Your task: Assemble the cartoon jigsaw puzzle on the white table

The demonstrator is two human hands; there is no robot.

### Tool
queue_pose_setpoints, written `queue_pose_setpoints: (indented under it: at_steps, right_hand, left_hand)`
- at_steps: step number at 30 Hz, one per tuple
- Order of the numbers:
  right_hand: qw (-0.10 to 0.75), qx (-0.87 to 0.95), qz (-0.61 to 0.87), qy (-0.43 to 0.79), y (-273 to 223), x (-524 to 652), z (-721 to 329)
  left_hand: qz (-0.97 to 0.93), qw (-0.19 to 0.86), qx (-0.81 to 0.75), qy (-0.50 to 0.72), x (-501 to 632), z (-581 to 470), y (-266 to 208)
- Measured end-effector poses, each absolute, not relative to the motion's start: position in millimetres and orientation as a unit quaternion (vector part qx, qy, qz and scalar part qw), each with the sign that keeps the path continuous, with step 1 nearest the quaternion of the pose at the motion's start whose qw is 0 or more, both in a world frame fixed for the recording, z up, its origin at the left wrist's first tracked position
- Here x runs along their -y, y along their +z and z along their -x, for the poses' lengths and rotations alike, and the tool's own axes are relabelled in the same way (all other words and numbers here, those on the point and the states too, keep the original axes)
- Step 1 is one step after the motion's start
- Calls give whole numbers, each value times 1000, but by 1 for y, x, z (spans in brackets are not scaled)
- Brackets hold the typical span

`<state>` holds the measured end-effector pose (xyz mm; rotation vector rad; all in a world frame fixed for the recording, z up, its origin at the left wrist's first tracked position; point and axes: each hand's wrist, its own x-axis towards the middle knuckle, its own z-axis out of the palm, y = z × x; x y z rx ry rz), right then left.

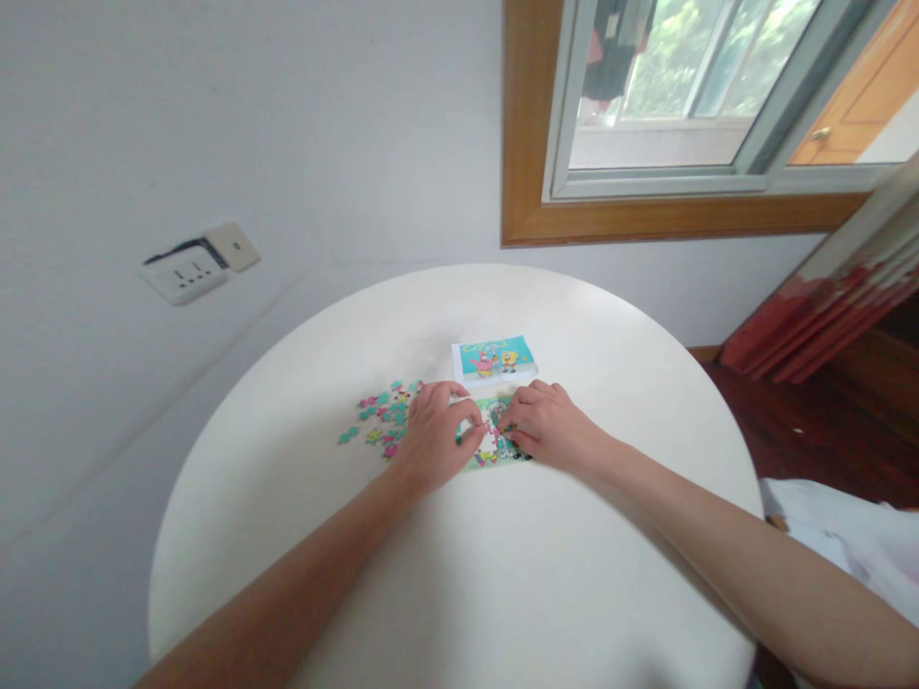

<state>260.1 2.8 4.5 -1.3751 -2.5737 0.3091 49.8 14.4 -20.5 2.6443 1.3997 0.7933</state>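
Observation:
A partly assembled jigsaw puzzle with a green border and a white gap in its middle lies between my hands. My left hand is over its left side, thumb and forefinger pinched on what looks like a small pink puzzle piece. Over the right side of the puzzle, my right hand has its fingers curled down and the fingertips together at the gap; whatever is between them is hidden. Loose puzzle pieces in teal, pink and yellow are spread left of my left hand, some partly covered by it.
Just behind the puzzle lies a picture card or flat box with cartoon figures. Everything rests on a round white table against the wall. A wall socket is at left, a wood-framed window and a red curtain at right.

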Motion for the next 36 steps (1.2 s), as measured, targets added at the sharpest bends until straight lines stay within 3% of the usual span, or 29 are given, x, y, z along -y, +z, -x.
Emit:
queue_pose_setpoints:
  at_steps: [36]
  right_hand:
    - [121,879,450,98,2,-1,-261]
  left_hand:
    - [-895,19,-375,241,-17,-39,-10]
